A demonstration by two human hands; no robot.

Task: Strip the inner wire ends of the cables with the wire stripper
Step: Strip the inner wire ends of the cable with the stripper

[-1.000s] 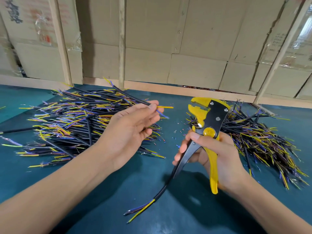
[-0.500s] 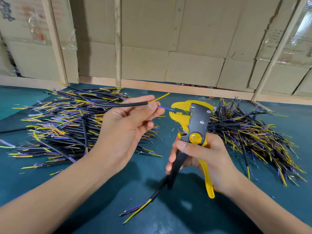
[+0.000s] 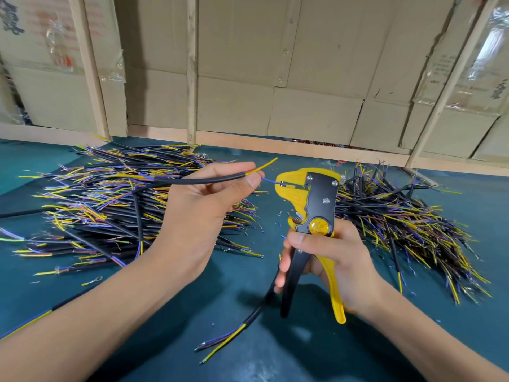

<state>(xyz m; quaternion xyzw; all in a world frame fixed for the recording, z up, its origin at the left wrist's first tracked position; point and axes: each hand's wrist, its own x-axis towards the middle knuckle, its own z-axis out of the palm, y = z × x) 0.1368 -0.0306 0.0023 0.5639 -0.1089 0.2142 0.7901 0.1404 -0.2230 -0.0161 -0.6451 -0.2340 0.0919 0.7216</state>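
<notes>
Black-sheathed cable (image 3: 203, 180) w/ yellow and blue inner wires lies pinched in left hand (image 3: 201, 213), long axis 9-to-3. Its blue wire end (image 3: 271, 181) sits in the mouth of the yellow-and-black wire stripper (image 3: 311, 205) at 3 o'clock; right hand (image 3: 327, 260) grips the handles, not fully squeezed, above the teal tabletop (image 3: 275, 354).

Wire stripper (image 3: 316, 205): glossy yellow plastic, matt black metal plates, shiny rivets. Cable (image 3: 203, 180) sheath smooth black rubbery. Cardboard wall (image 3: 303, 64) matt.
</notes>
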